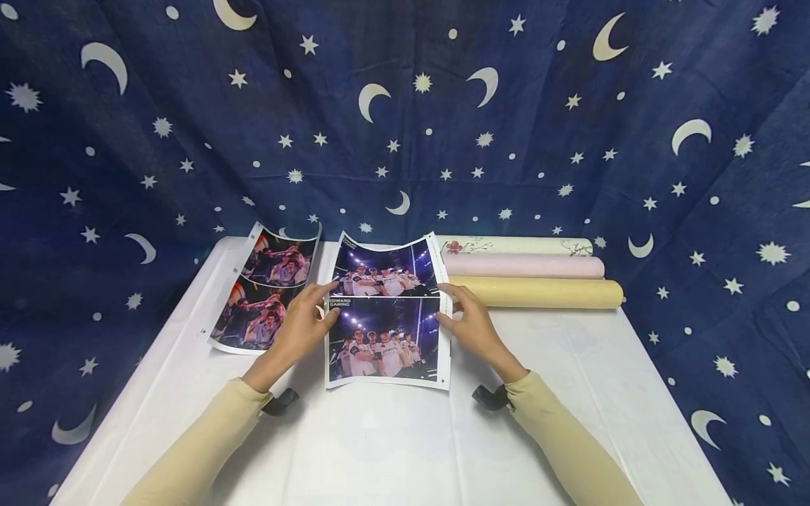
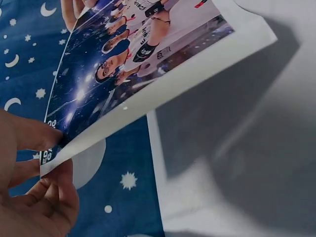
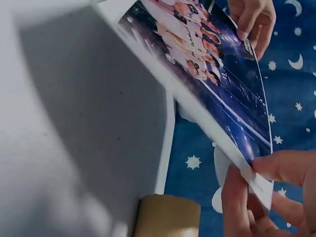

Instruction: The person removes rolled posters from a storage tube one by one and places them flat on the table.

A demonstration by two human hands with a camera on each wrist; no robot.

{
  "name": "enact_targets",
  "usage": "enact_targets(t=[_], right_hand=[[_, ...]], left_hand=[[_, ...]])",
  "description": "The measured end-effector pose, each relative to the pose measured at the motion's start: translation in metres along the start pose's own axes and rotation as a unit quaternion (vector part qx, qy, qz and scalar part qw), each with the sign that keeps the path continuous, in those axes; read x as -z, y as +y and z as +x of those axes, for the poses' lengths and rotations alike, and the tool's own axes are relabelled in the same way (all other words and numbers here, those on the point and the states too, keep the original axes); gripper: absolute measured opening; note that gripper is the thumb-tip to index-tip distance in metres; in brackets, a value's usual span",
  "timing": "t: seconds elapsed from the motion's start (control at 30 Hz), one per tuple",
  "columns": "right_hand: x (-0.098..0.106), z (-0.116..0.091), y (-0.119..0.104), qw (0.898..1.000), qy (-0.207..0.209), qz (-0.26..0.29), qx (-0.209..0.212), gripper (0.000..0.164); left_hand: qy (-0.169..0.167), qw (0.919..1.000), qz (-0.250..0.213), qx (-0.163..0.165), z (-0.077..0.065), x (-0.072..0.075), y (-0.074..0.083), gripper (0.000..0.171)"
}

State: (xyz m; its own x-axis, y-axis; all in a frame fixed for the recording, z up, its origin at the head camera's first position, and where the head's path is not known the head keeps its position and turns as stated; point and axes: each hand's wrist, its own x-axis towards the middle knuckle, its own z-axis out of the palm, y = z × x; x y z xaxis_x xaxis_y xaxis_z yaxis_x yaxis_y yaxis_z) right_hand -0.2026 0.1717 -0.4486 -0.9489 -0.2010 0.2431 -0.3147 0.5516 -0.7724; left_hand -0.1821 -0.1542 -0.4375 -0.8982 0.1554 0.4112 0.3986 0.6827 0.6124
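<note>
A white-bordered photo print [image 1: 382, 344] is in front of me, carrying two similar pictures of a group in white shirts, one above the other. My left hand [image 1: 305, 322] pinches its left edge near the line between the pictures. On the opposite edge, at about the same height, my right hand [image 1: 471, 325] pinches the border between thumb and fingers. Both wrist views show the sheet [image 2: 133, 64] raised at a slant over the white table, casting a shadow. Its top edge is curved in the head view.
Left of my left hand lies a second print [image 1: 262, 316] with two reddish pictures, its edges curling up. Three rolls lie side by side at the back right: a yellow roll [image 1: 544, 293], a pink roll [image 1: 525, 266] and a flowered cream roll [image 1: 515, 245]. A starry blue curtain [image 1: 405, 126] hangs behind the table.
</note>
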Motion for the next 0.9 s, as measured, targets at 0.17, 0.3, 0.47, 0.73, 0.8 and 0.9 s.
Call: enact_targets(t=[0.17, 0.3, 0.47, 0.73, 0.8, 0.9], right_hand=[[-0.009, 0.013, -0.01, 0.999, 0.011, -0.036, -0.009, 0.058], [-0.018, 0.028, -0.012, 0.997, 0.017, -0.069, -0.002, 0.057], [-0.031, 0.045, -0.008, 0.995, 0.024, -0.092, -0.002, 0.053], [-0.042, 0.061, -0.004, 0.994, 0.015, -0.108, 0.006, 0.052], [-0.043, 0.063, -0.004, 0.994, 0.013, -0.112, 0.005, 0.052], [-0.044, 0.067, -0.004, 0.993, 0.008, -0.117, -0.003, 0.053]], left_hand=[[0.009, 0.9994, 0.032, -0.013, 0.01, 0.009, -0.009, 0.051], [0.011, 0.9972, 0.073, -0.017, 0.02, 0.013, -0.019, 0.05], [0.0, 0.9926, 0.122, -0.002, 0.029, 0.015, -0.031, 0.048], [-0.012, 0.9877, 0.156, 0.01, 0.04, 0.016, -0.042, 0.048], [-0.012, 0.9873, 0.158, 0.008, 0.044, 0.016, -0.044, 0.048], [-0.02, 0.9869, 0.16, 0.012, 0.049, 0.016, -0.047, 0.048]])
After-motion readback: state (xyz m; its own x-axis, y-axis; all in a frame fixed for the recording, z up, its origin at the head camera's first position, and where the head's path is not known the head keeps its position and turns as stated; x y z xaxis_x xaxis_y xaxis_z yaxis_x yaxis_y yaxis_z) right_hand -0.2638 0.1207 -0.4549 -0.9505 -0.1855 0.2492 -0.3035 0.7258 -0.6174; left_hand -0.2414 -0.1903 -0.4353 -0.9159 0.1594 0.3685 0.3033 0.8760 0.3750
